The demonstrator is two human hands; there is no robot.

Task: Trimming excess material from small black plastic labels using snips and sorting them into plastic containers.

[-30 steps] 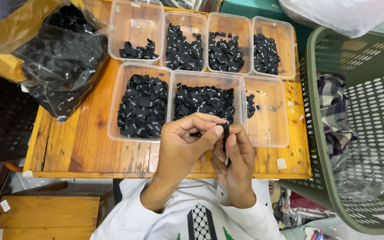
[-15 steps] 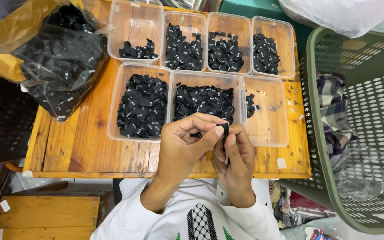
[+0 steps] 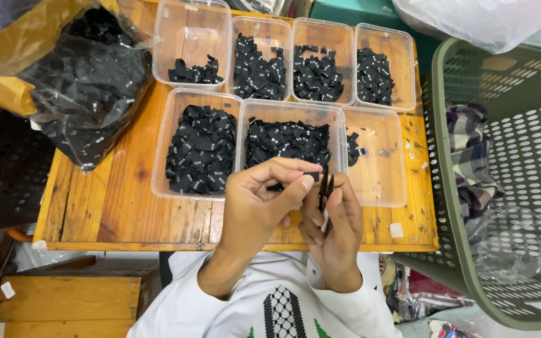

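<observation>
Here the left hand (image 3: 259,199) pinches one small black fabric label (image 3: 312,178) while the right hand (image 3: 336,222) grips a thin stack of labels (image 3: 325,186) upright, both above the bench (image 3: 114,209) edge (near the middle tub (image 3: 290,110)); a loose pinch could drop labels into the wrong tub.

1. The left hand (image 3: 261,200) hid the near rim of the middle clear tub (image 3: 289,112).
2. The small black labels (image 3: 325,184) between the fingers were too thin to count.
3. The green basket (image 3: 464,188) was cut off at the right edge.
4. The white marks on the labels in the plastic bag (image 3: 89,81) were too small to tell.
</observation>
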